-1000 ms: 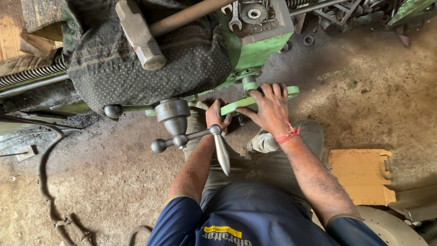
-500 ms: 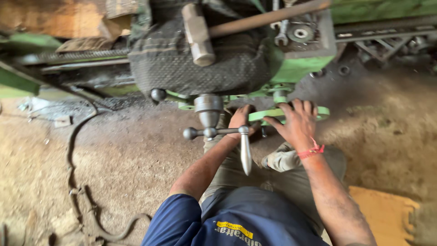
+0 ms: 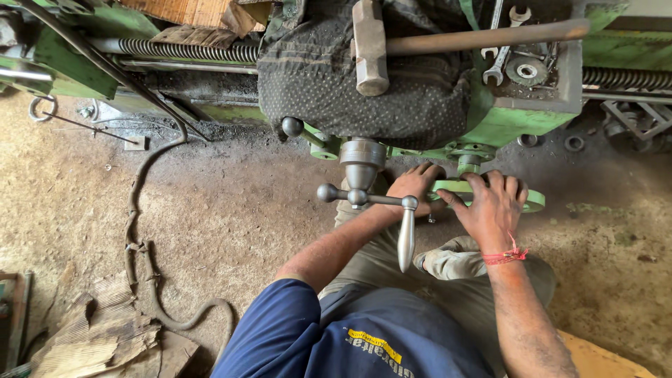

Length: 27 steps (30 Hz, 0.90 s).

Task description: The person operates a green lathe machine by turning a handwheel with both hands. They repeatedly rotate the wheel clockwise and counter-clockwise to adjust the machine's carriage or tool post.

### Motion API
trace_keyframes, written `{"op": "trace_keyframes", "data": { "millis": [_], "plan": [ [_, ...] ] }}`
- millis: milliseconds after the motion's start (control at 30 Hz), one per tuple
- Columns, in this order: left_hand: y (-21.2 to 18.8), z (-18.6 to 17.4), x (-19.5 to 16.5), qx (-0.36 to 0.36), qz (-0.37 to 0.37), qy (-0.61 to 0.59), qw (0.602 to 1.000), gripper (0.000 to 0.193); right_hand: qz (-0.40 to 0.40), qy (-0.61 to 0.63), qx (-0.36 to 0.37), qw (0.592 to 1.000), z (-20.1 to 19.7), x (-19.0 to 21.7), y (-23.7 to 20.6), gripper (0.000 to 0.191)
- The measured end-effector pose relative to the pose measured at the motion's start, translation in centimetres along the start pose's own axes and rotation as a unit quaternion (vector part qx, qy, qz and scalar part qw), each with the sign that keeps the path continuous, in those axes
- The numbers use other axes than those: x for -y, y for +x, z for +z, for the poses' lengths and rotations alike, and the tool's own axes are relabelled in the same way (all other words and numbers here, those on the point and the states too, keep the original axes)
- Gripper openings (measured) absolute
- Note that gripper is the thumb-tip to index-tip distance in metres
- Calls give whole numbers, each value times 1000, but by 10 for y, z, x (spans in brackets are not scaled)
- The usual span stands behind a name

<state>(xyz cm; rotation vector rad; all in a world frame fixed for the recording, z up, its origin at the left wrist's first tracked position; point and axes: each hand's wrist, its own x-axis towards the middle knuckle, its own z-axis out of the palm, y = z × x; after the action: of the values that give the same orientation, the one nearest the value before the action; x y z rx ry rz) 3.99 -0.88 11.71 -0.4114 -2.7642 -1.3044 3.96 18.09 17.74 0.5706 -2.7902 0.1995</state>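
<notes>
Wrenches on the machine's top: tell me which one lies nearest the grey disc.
The open-ended spanner, lying slanted, its jaw end beside the grey disc. The other wrench sits farther back, near the upper edge.

Both hands sit on the handwheel [image 3: 490,190] under the machine's front: left hand [image 3: 414,183] at its left end, right hand [image 3: 491,208] on top. Just left of them, the crank handle [image 3: 369,201] juts out. Above, a hammer [image 3: 371,45] lies on the cloth [image 3: 315,84], spanners [image 3: 498,56] to its right.
</notes>
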Motion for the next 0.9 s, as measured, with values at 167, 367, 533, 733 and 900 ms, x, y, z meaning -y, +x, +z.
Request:
{"op": "trace_keyframes", "data": {
  "millis": [167,367,533,733,900],
  "plan": [
    [6,18,-9,-61,-30,26,997,52,-11,0,-7,1000,0,-1,3,62],
    [13,35,7,-65,6,53,996,52,-11,5,-15,1000,-4,-1,6,54],
    [15,61,36,-87,66,44,993,64,-16,39,-27,999,-3,-9,3,57],
    [15,81,50,-103,88,64,989,57,-13,131,-33,991,2,-43,-10,56],
    [12,77,39,-110,53,53,991,41,14,156,-25,987,3,-85,-19,63]
  ]
}}
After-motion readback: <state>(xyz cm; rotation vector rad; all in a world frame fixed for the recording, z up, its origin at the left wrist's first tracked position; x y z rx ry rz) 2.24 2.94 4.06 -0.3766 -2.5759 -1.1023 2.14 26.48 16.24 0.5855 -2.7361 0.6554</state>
